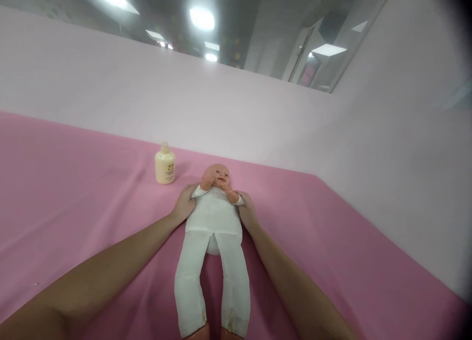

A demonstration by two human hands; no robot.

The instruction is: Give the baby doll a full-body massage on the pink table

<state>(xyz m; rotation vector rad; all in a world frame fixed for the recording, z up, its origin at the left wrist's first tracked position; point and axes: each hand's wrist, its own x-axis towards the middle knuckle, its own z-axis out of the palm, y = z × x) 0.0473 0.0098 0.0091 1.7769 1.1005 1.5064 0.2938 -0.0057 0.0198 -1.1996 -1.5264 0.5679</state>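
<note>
The left hand (183, 203) and right hand (247, 209) each keep a loose grip cupped against the shoulders of one doll (214, 217); their fingers are partly hidden beneath it. The doll lies face-up on the pink bench (73, 202), feet cut off below. One cream bottle (164, 166) stands just beside its head.

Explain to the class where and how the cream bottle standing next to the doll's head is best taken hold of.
Grip the bottle around its wide cylindrical body, below the narrow cap, probably with the left hand, which is nearer. It stands upright on the pink surface, free all round, so come from the near side, clear of the doll; the straight walls offer a firmer hold than the small rounded top.
</note>
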